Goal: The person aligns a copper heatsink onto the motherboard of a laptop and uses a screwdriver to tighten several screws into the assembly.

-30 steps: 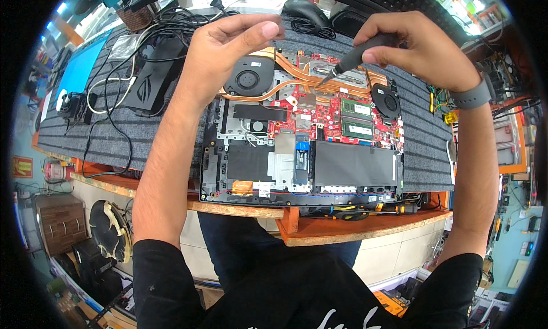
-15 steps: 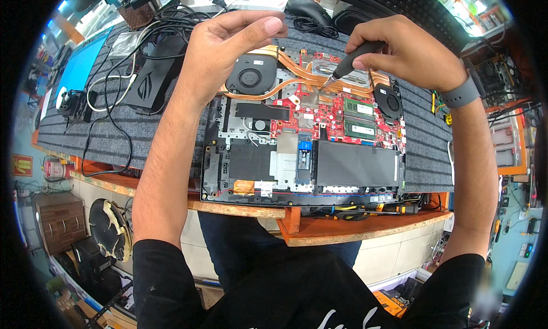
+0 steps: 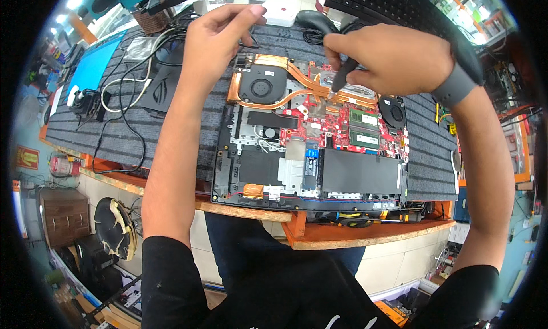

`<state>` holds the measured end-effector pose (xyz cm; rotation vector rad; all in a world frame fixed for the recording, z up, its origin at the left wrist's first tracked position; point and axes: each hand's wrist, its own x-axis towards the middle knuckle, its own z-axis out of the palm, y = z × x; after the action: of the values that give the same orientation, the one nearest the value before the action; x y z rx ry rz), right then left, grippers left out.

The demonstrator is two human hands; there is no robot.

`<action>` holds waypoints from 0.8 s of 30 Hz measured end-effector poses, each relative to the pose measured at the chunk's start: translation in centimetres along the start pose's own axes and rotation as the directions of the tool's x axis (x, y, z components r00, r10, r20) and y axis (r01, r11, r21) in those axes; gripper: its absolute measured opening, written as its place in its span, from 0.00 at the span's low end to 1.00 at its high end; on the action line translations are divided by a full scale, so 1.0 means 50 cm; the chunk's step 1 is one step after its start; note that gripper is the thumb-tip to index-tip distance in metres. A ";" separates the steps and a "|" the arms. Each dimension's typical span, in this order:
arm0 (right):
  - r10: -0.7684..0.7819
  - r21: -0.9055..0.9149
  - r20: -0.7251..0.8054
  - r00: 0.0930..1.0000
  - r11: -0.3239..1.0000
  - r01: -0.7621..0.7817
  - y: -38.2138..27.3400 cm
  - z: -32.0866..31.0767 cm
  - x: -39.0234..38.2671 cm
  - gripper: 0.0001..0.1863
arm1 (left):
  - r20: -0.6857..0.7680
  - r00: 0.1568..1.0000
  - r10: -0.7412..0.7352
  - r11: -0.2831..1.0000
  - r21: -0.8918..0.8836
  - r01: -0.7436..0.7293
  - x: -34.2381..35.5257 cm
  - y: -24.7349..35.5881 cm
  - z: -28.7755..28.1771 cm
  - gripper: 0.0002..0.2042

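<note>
An opened laptop (image 3: 260,168) lies on the mat with its insides showing: a red circuit board (image 3: 319,120), copper heat pipes (image 3: 279,104), a left fan (image 3: 261,88), a right fan (image 3: 391,111) and a black battery (image 3: 363,172). My right hand (image 3: 394,57) grips a dark-handled screwdriver (image 3: 344,75), its tip down at the heat pipes near the board's middle. Above the left fan, my left hand (image 3: 214,43) is raised clear of the laptop. Its thumb and fingers are drawn together; whatever is between them is hidden.
Grey striped mat (image 3: 431,157) covers the table. A black power brick (image 3: 165,86) and tangled cables lie at left, near a blue sheet (image 3: 98,63). Behind the laptop are a mouse (image 3: 315,21) and a black keyboard (image 3: 394,15). Tools sit in the shelf (image 3: 354,233) under the table edge.
The view has shifted, so the laptop appears slightly lower and to the right. My left hand has bent its fingers inward. My right hand has turned further over the screwdriver, whose tip stays at the heat pipes.
</note>
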<state>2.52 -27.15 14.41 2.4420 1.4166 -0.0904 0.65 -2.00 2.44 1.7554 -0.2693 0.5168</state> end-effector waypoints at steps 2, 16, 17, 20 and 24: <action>0.092 -0.143 0.090 0.992 0.987 -0.079 -0.003 -0.007 0.011 0.15 | 0.023 0.999 0.036 0.986 0.160 -0.040 0.034 -0.014 0.000 0.17; 0.083 -0.017 0.118 0.990 0.997 -0.081 0.012 -0.004 0.011 0.16 | 0.562 0.809 -0.172 0.492 0.760 -0.424 0.148 -0.119 0.109 0.09; 0.217 -0.144 0.192 0.957 0.971 -0.191 0.002 -0.007 0.019 0.17 | 0.572 0.800 -0.184 0.496 0.756 -0.427 0.149 -0.122 0.109 0.09; 0.017 0.058 -0.045 0.999 0.998 -0.015 0.016 0.013 -0.008 0.16 | 0.573 0.790 -0.217 0.502 0.760 -0.413 0.151 -0.129 0.113 0.09; 0.164 -0.140 0.152 0.975 0.980 -0.143 0.014 -0.004 0.020 0.16 | 0.592 0.788 -0.171 0.490 0.745 -0.453 0.152 -0.137 0.109 0.08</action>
<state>3.61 -26.57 14.54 2.3697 1.1247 -0.1554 11.42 -4.84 -0.76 2.9477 -0.7243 0.1587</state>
